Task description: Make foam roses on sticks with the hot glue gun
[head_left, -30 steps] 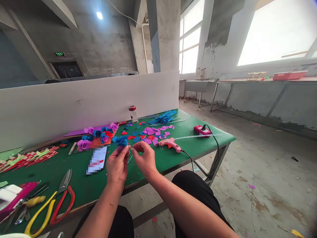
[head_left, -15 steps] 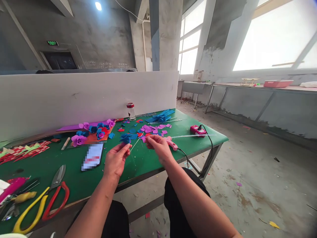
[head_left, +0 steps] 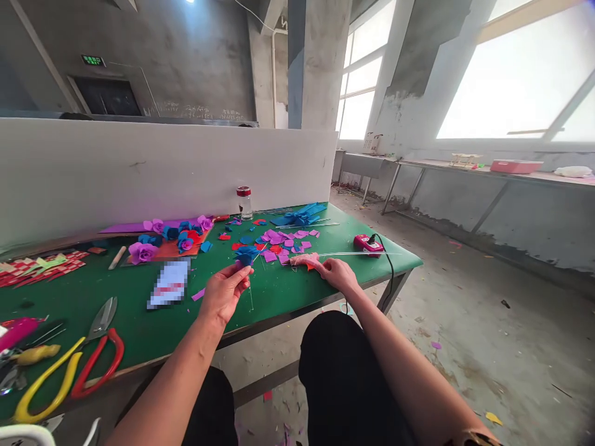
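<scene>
Between the thumb and fingers of my left hand (head_left: 226, 290) is a blue paper flower (head_left: 246, 254), held up over the green table. My right hand (head_left: 341, 275) is closed around the handle of a pink glue gun (head_left: 307, 261), which lies at the table's front right with a clear glue stick (head_left: 357, 253) behind it. Purple paper pieces (head_left: 286, 238) and a few red ones are scattered just beyond both hands. Finished purple and blue paper flowers (head_left: 144, 250) rest on an orange sheet to the left.
Large red-and-yellow-handled scissors (head_left: 100, 347) lie at the front left, near a phone (head_left: 170, 285). A red-lidded jar (head_left: 244, 203) stands by the white partition (head_left: 186, 161). A pink power box (head_left: 369, 244) with a black cable sits at the right edge. Blue paper strips (head_left: 302, 215) lie behind.
My right hand has moved right, from near the flower to the glue gun's handle, and grips it. My left hand keeps the flower. The view has shifted slightly.
</scene>
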The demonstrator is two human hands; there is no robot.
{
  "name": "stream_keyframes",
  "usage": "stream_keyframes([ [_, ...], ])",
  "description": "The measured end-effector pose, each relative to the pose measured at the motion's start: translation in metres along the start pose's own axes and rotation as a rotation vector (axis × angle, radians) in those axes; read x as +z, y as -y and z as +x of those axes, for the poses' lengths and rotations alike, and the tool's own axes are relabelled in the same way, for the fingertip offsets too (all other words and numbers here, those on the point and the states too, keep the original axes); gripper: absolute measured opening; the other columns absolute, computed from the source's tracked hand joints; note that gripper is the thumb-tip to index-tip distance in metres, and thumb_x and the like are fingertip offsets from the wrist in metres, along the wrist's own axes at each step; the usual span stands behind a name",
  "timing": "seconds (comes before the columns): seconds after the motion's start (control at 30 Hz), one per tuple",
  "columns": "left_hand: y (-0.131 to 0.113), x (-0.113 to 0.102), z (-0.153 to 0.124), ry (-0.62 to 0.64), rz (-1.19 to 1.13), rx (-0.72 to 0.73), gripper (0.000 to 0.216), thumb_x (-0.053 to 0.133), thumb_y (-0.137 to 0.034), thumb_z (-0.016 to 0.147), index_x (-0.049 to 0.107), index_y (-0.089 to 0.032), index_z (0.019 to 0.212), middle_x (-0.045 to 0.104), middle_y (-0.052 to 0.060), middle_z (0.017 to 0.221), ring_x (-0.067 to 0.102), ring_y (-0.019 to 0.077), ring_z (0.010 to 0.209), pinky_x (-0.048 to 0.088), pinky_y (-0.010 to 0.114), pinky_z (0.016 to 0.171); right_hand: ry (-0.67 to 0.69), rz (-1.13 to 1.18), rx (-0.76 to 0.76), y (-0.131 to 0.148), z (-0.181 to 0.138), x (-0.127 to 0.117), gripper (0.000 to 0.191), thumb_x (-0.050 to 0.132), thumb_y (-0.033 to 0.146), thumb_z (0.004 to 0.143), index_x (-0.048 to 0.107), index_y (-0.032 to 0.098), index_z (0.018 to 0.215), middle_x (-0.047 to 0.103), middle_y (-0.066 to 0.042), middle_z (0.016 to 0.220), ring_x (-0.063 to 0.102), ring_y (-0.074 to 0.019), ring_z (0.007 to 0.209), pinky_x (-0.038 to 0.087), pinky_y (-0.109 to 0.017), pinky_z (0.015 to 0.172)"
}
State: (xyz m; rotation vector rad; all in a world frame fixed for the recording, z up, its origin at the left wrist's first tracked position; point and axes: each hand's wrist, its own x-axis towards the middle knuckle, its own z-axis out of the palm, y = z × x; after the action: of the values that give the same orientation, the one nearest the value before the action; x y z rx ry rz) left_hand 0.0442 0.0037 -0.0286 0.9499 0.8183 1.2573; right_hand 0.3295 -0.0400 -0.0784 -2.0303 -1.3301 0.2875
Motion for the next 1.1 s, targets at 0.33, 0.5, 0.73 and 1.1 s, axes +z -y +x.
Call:
stream_keyframes([
  [0.33,-0.005,-0.001,0.000,-0.016,-0.077,-0.050,0.029,0.092,-0.016,0.045,0.076,-0.010,0.069,0.070,0.009,0.066,0.054,0.0071,0.054,0.045,0.016,0.046,0.038,-0.196,-0.075,0.025,-0.007,-0.009,0.027,0.038,0.036,0.102,0.057,0.017,0.105,0.071,-0.017,0.109,0.066,-0.0267,0.103,0.044,-0.032,0.078],
  [0.5,-0.008,0.001,0.000,-0.053,-0.118,-0.069,0.024,0.089,-0.010,0.049,0.074,-0.011,0.067,0.070,0.008,0.067,0.056,0.0072,0.054,0.046,0.016,0.045,0.033,0.344,-0.280,0.042,-0.026,-0.018,0.022,0.048,0.035,0.095,0.054,0.020,0.110,0.073,-0.005,0.087,0.066,-0.0208,0.078,0.044,-0.030,0.070],
  [0.73,-0.010,0.001,0.001,-0.086,-0.124,-0.073,0.020,0.086,-0.007,0.051,0.073,-0.011,0.066,0.070,0.008,0.066,0.057,0.0076,0.054,0.047,0.016,0.046,0.102,0.710,-0.293,0.072,-0.043,-0.008,0.022,0.063,0.042,0.081,0.059,0.023,0.092,0.068,0.001,0.080,0.061,-0.0148,0.063,0.047,-0.027,0.058],
  [1.1,-0.013,-0.001,0.002,-0.111,-0.125,-0.041,0.019,0.084,-0.006,0.054,0.070,-0.012,0.066,0.069,0.006,0.066,0.055,0.0072,0.055,0.045,0.016,0.048,0.245,0.981,-0.250,0.088,-0.049,-0.010,0.039,0.074,0.048,0.072,0.055,0.024,0.097,0.066,0.005,0.073,0.048,-0.0087,0.052,0.038,-0.022,0.050],
])
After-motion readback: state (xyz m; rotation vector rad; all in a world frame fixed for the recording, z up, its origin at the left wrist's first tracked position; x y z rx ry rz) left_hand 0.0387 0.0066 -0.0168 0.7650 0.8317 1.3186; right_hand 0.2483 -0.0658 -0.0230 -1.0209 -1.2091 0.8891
